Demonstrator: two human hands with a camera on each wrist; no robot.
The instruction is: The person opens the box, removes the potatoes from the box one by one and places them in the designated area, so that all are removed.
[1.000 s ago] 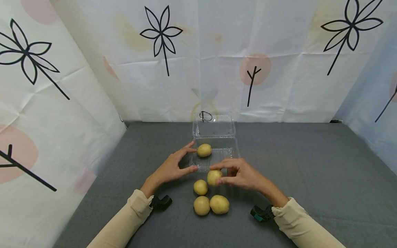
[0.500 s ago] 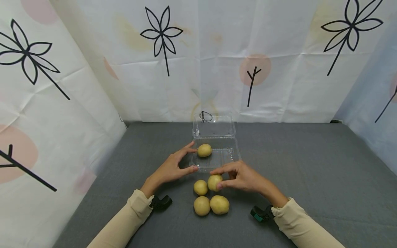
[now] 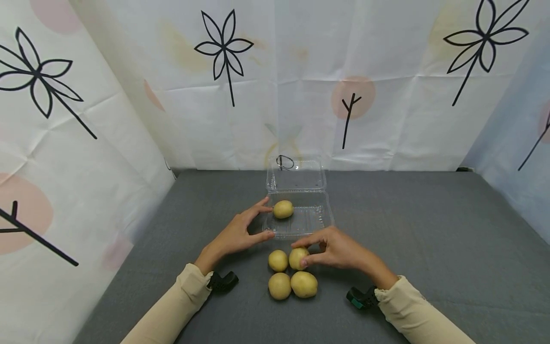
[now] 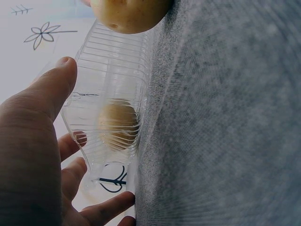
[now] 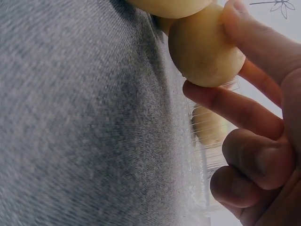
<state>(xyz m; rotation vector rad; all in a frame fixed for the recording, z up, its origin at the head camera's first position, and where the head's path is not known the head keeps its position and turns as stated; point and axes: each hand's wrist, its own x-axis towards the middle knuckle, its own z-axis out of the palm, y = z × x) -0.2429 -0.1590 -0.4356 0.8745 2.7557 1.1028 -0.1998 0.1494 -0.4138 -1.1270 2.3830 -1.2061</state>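
Note:
My right hand (image 3: 337, 248) pinches a yellow potato (image 3: 297, 258) between thumb and fingers, just in front of the clear plastic clamshell container (image 3: 315, 222). In the right wrist view this potato (image 5: 200, 49) sits low, close over the cloth, with two fingers curled in below. My left hand (image 3: 236, 233) spreads along the container's left side, thumb at its front corner and fingers by its wall. Another potato (image 3: 283, 209) lies inside the container at the left, seen through the ribbed wall in the left wrist view.
Three more potatoes stand on the grey cloth-covered table (image 3: 412, 229): a small potato (image 3: 278, 261) beside the held one, and a round potato (image 3: 280, 286) and a larger potato (image 3: 304, 284) nearer me. The container's lid (image 3: 296, 179) stands open toward the patterned backdrop (image 3: 386, 95).
My right hand has moved toward me and down with the potato, from the container's front edge to beside the small potato. The left hand has stayed in place.

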